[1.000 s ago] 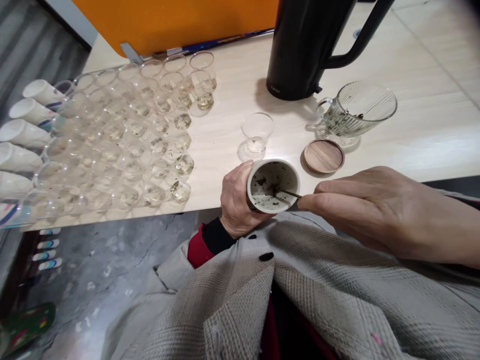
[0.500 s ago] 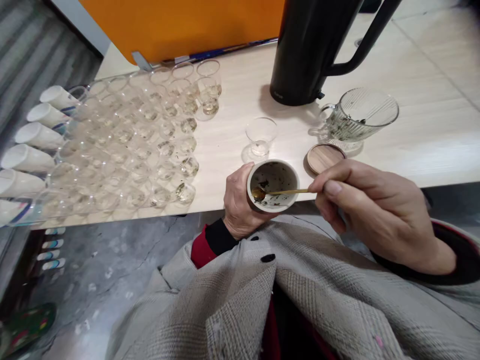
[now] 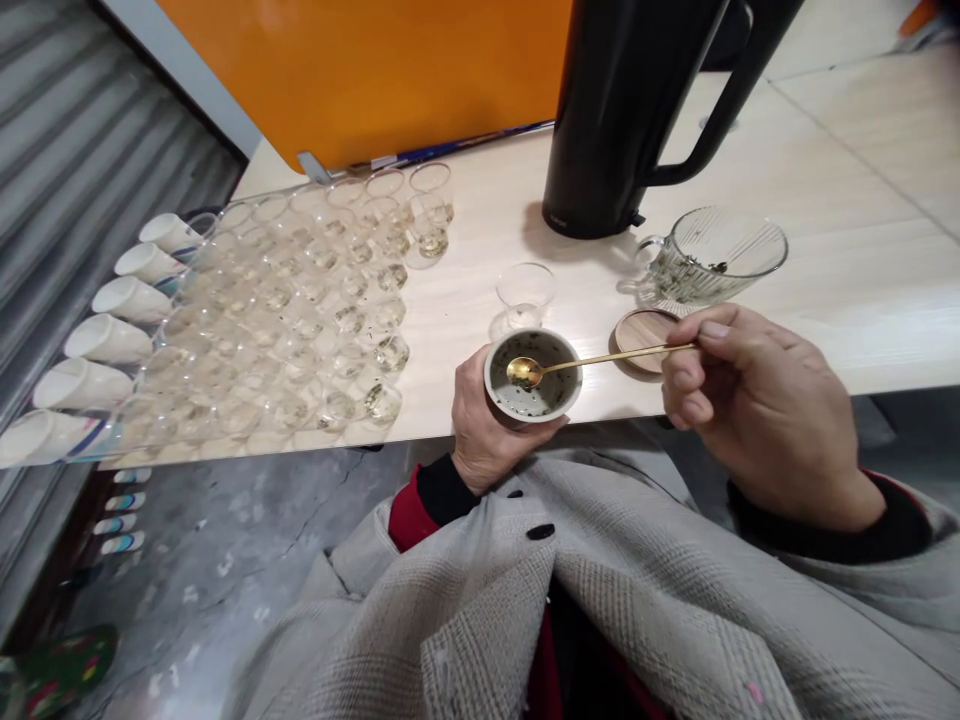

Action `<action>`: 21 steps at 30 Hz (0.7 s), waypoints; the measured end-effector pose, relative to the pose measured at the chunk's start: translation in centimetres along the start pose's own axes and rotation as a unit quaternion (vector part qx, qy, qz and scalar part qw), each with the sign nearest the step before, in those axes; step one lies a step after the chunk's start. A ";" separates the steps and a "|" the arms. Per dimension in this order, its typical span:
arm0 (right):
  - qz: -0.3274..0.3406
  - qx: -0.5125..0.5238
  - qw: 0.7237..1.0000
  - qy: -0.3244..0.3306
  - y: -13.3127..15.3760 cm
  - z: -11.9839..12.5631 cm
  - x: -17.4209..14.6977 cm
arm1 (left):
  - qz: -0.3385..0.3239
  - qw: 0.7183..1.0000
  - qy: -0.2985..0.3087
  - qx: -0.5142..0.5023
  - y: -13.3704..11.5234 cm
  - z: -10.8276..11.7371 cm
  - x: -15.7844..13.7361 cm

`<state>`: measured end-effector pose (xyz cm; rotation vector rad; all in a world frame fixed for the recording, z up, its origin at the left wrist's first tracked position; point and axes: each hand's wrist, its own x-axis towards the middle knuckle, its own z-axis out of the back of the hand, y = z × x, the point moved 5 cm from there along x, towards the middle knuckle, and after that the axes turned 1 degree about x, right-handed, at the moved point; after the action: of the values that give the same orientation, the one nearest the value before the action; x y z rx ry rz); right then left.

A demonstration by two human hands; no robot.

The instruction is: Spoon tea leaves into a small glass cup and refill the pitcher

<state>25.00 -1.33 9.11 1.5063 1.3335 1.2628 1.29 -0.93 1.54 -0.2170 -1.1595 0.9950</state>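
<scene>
My left hand [image 3: 480, 425] is wrapped round a pale ceramic cup [image 3: 489, 375], tilted so its inside shows. Dark bits that look like tea leaves cling to the cup's walls. Between the thumb and fingers of my right hand [image 3: 765, 415] is the thin handle of a gold spoon [image 3: 611, 357]. The spoon's bowl hangs over the mouth of the cup; whether it carries leaves I cannot tell. Just beyond the cup stands a clear plastic cup [image 3: 525, 287]. Close to my right fingers lies a round wooden lid [image 3: 643, 335].
Rows of clear cups [image 3: 300, 310] holding a little leafy stuff crowd the table's left side, with white paper cups [image 3: 120, 300] along their outer edge. At the back stands a black kettle [image 3: 600, 130]. A ribbed glass mug [image 3: 720, 255] with leaves sits right. An orange panel [image 3: 375, 80] rises behind.
My right hand has drawn the spoon up and to the right, its bowl lifting from inside the cup to over its mouth. The view has also shifted slightly.
</scene>
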 end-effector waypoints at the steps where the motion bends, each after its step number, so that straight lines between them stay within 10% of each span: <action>1: 0.021 -0.016 1.000 0.000 0.1 0.2 0.1 | 0.008 1.000 -0.003 -0.004 0.2 0.0 0.0; 13: 0.260 -0.174 0.933 -0.175 3.2 -0.9 1.2 | 0.077 0.997 0.010 -0.024 1.2 -0.3 -0.3; 21: 0.320 -0.432 0.842 -0.034 -0.9 -2.9 2.9 | 0.091 0.995 0.017 -0.033 1.1 -0.3 -0.1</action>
<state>21.91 1.47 9.52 1.2916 0.0610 1.8466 0.92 -0.28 0.69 -0.3973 -1.1566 1.1100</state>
